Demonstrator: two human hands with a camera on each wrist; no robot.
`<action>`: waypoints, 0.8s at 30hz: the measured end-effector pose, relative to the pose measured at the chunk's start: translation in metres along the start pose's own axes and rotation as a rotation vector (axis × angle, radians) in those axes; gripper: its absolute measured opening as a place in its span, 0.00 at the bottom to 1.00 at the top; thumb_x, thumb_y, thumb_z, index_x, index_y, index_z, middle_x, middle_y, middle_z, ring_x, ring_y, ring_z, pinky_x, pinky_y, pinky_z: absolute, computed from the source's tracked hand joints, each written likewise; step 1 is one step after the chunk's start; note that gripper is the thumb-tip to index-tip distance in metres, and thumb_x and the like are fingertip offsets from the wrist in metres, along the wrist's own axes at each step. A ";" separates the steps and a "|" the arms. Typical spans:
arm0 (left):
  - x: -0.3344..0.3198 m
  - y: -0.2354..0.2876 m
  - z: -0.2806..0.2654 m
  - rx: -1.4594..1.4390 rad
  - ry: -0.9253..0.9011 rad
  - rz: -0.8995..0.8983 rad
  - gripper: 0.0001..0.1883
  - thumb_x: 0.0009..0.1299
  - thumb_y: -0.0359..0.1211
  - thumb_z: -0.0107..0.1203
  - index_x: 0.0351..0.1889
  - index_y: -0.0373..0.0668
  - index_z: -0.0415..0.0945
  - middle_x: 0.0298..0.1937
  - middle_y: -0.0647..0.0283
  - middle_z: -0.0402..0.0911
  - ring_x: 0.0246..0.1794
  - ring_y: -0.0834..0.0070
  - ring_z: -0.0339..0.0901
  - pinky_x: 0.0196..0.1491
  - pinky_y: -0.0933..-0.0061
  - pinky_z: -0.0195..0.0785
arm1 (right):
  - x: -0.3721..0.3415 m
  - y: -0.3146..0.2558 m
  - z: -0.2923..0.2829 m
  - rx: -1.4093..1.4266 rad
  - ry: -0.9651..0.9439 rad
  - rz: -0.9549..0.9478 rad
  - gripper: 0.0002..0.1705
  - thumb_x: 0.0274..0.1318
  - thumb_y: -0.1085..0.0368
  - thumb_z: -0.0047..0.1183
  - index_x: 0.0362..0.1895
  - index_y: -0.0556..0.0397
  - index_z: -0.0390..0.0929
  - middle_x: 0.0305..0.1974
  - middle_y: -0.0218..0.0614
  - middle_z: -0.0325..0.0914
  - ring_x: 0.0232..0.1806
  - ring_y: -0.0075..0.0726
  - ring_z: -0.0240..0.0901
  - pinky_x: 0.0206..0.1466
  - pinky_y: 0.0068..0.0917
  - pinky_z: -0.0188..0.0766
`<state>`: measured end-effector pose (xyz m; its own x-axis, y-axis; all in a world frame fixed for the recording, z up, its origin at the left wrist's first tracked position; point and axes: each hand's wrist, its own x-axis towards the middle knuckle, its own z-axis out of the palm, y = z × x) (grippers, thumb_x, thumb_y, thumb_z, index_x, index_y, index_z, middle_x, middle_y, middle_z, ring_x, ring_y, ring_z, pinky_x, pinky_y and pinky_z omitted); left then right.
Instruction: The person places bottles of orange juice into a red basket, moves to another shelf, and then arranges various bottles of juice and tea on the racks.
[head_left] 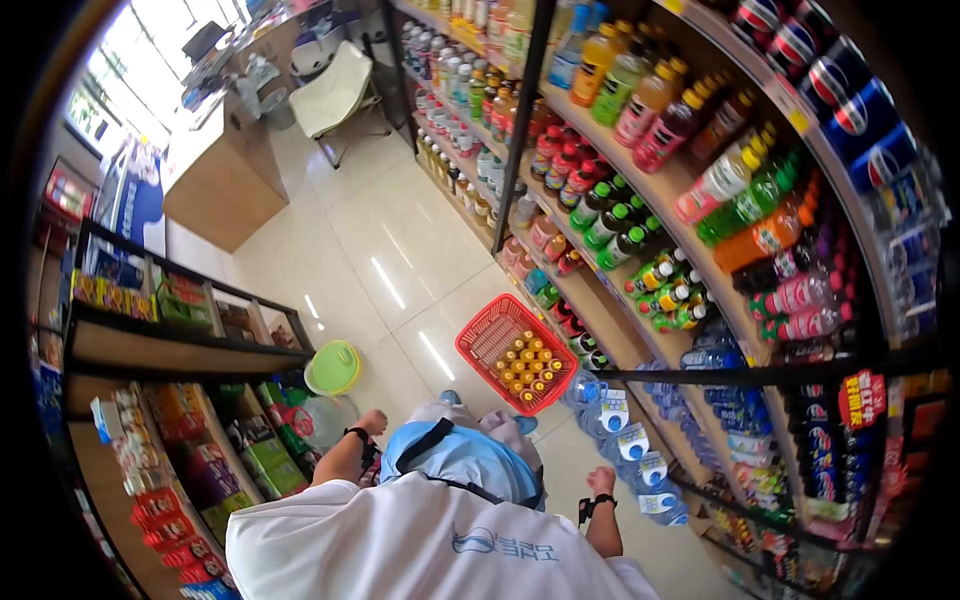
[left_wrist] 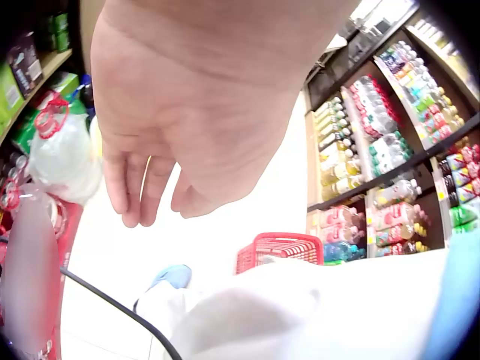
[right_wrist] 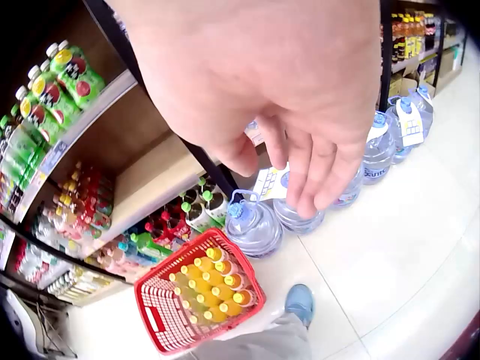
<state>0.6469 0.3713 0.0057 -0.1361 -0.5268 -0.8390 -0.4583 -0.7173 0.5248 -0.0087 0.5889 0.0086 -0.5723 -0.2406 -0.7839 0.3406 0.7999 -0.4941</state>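
My left hand (head_left: 373, 422) hangs at my side, its fingers loosely bent and holding nothing, as the left wrist view shows. On the other side my right hand (head_left: 601, 481) hangs with relaxed fingers, also without anything in it. In the right wrist view its fingers overlap the large water jugs (right_wrist: 253, 229) standing on the floor. A red plastic basket (head_left: 480, 345) sits on the tiles in front of my feet. Rows of small orange-yellow bottles (right_wrist: 214, 292) with yellow caps stand upright in one end of it.
Shelves of drink bottles (head_left: 625, 240) rise on the right. To the left are shelves with boxed goods (head_left: 265, 465), with a green-lidded tub (head_left: 333, 368) at their foot. Farther off stand a wooden desk (head_left: 225, 170) and a pale chair (head_left: 335, 90).
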 end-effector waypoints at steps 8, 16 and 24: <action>-0.021 -0.043 -0.002 -0.059 0.158 -0.111 0.10 0.67 0.30 0.51 0.32 0.33 0.80 0.28 0.56 0.82 0.22 0.67 0.80 0.28 0.65 0.75 | -0.033 -0.049 0.001 -0.427 -0.286 -0.063 0.21 0.59 0.63 0.55 0.56 0.52 0.69 0.36 0.42 0.80 0.29 0.39 0.80 0.28 0.31 0.76; 0.016 -0.038 -0.036 -0.073 0.371 0.032 0.15 0.68 0.33 0.48 0.45 0.31 0.77 0.29 0.55 0.83 0.27 0.68 0.80 0.33 0.67 0.75 | -0.069 -0.108 0.036 -0.453 -0.180 -0.298 0.19 0.60 0.62 0.53 0.55 0.52 0.73 0.33 0.37 0.81 0.27 0.31 0.77 0.27 0.28 0.73; -0.015 -0.062 -0.057 -0.218 0.442 0.068 0.16 0.67 0.32 0.48 0.47 0.32 0.76 0.30 0.55 0.83 0.28 0.70 0.81 0.33 0.68 0.75 | -0.080 -0.131 0.063 -0.602 -0.235 -0.224 0.19 0.62 0.60 0.53 0.56 0.51 0.72 0.36 0.37 0.81 0.27 0.32 0.78 0.29 0.30 0.75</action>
<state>0.7273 0.3977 -0.0061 0.2475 -0.6846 -0.6856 -0.2604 -0.7286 0.6336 0.0394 0.4688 0.1122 -0.3801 -0.4947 -0.7815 -0.2801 0.8668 -0.4125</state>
